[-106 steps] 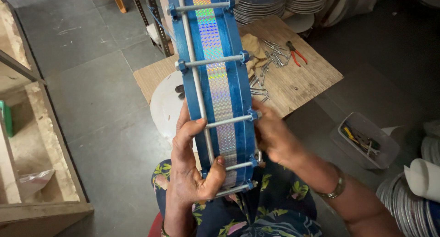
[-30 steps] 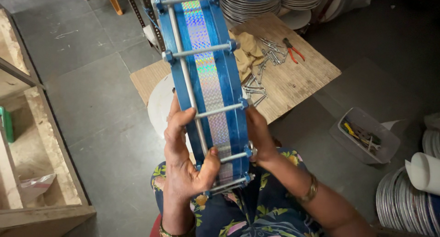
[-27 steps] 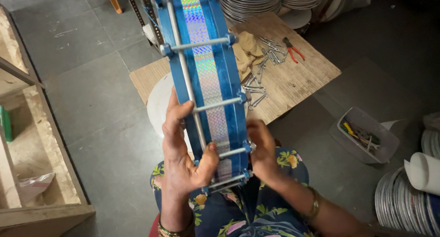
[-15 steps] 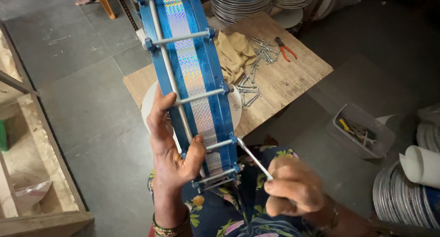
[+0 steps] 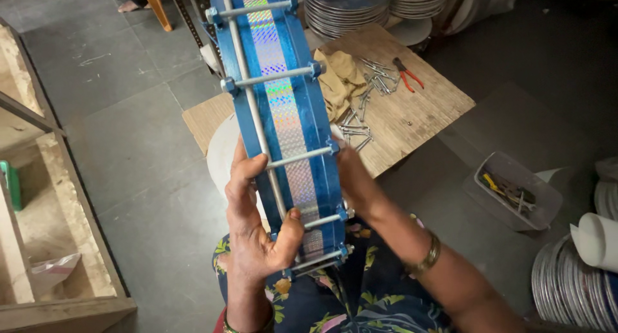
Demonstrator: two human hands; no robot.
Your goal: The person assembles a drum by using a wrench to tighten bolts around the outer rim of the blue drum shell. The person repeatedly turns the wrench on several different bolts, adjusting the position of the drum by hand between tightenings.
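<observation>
Half a second earlier the right hand [image 5: 353,182] was off the blue drum frame [image 5: 283,114], holding a loose metal rod beside its lower edge. Now that hand is back against the frame's right side, and the loose rod is gone from view.

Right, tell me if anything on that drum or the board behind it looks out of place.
Nothing looks damaged. The blue drum sits tilted on edge, left hand gripping its near end and right hand on its far side. On the wooden board, bolts lie scattered loose beside a crumpled rag and red pliers.
</observation>
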